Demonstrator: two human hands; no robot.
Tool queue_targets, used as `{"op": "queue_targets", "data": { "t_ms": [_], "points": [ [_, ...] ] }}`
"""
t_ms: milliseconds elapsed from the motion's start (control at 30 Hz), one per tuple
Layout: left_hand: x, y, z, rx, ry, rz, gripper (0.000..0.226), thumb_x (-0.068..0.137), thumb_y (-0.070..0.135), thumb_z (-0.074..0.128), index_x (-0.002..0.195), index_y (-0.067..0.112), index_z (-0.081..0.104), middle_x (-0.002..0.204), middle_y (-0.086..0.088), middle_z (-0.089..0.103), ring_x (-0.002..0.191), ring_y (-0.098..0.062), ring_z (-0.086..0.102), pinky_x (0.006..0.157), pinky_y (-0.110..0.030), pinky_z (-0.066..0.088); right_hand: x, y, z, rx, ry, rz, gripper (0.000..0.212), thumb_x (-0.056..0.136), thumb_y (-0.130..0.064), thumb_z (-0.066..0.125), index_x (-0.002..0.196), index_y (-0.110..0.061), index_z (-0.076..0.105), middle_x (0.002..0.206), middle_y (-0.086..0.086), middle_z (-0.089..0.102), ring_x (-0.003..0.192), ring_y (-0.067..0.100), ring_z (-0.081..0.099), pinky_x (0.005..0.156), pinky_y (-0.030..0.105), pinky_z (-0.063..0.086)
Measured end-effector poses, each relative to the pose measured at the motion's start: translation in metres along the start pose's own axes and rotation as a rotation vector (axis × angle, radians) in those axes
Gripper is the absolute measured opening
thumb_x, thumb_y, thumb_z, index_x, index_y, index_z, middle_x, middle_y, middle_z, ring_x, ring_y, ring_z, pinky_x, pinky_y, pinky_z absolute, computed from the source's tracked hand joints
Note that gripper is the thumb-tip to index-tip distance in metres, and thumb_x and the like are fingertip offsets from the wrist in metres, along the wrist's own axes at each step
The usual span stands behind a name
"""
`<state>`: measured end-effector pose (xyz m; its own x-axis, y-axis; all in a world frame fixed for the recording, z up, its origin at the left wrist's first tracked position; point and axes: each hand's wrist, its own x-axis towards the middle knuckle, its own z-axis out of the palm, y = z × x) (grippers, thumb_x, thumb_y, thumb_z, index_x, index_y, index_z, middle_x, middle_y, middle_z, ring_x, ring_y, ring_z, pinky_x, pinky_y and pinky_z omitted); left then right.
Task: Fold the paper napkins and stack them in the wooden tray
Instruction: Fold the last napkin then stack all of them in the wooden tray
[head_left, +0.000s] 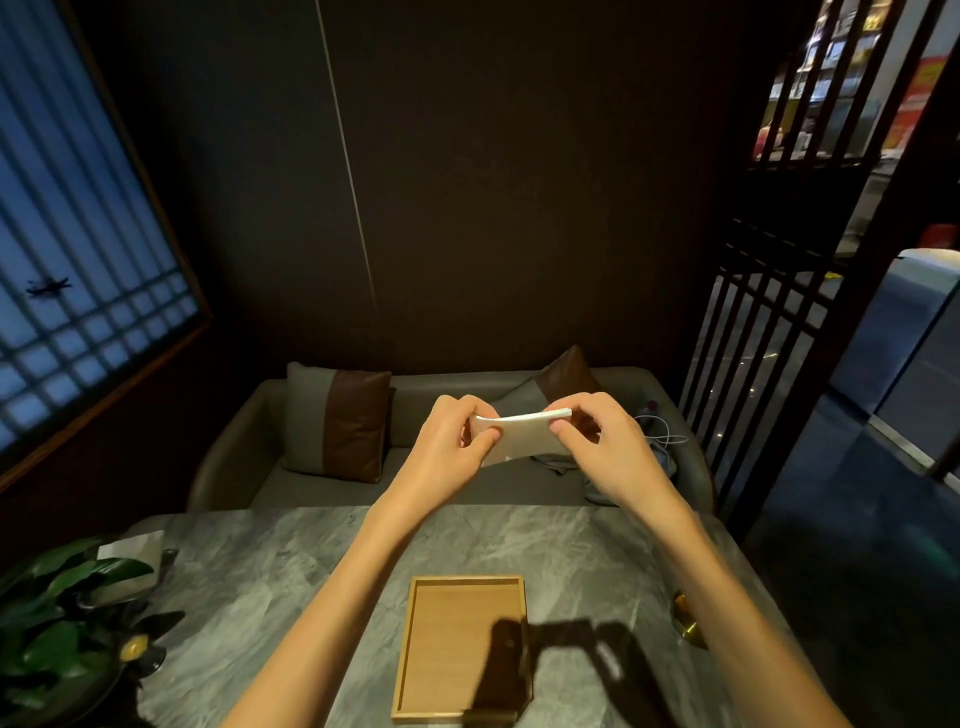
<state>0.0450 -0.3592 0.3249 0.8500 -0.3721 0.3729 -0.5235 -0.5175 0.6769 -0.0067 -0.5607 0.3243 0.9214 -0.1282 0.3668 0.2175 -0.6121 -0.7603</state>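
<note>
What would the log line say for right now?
step: folding | left hand: pinches napkin | right hand: pinches napkin | napkin: held up, off table | tray: on table, no napkin inside

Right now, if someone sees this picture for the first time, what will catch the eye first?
The left hand and right hand pinch a white napkin between them, raised at mid-picture. Below, near the bottom edge, an empty wooden tray lies on the grey table.

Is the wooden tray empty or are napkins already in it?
Empty. The wooden tray shows bare wood, only a shadow across it; the napkin is held up between left hand and right hand.
</note>
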Motion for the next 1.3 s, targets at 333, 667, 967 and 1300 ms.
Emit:
{"op": "queue_targets", "data": {
  "t_ms": [333,667,967,1300],
  "points": [
    [-0.014,0.003,0.009,0.009,0.263,0.207,0.018,0.096,0.004,0.063,0.11,0.014,0.062,0.108,-0.001,0.059,0.096,-0.006,0.058,0.082,-0.019,0.051,0.005,0.003,0.009,0.173,0.141,0.3,0.033,0.102,-0.038,0.049,0.131,-0.026,0.056,0.105,0.002,0.059,0.088,0.011,0.056,0.076,0.028,0.048],
    [-0.044,-0.004,0.039,0.165,0.287,0.353,0.061,0.067,0.002,0.055,0.124,0.026,0.054,0.125,-0.002,0.049,0.121,-0.018,0.044,0.101,-0.028,0.036,-0.001,-0.003,0.019,0.623,0.109,0.313,0.077,0.092,-0.008,0.068,0.153,-0.031,0.027,0.093,0.013,0.075,0.079,0.008,0.073,0.068,0.022,0.058],
    [-0.028,-0.004,0.01,-0.697,-0.028,-0.346,0.026,0.096,0.033,0.066,0.12,0.027,0.06,0.078,0.009,0.072,0.066,0.0,0.067,0.058,-0.014,0.052,-0.006,-0.005,0.023,0.536,-0.043,0.145,0.078,0.093,-0.012,0.067,0.156,-0.03,0.024,0.08,0.018,0.072,0.076,0.024,0.068,0.079,0.02,0.055],
    [-0.082,-0.033,-0.003,-0.409,0.123,-0.26,0.022,0.099,0.009,0.056,0.116,0.022,0.056,0.101,0.008,0.063,0.086,-0.002,0.061,0.072,-0.016,0.051,-0.05,-0.005,0.082,0.527,-0.185,0.232,0.028,0.096,-0.008,0.061,0.119,-0.023,0.069,0.117,0.004,0.067,0.1,0.016,0.065,0.068,0.02,0.057]
  ]
}}
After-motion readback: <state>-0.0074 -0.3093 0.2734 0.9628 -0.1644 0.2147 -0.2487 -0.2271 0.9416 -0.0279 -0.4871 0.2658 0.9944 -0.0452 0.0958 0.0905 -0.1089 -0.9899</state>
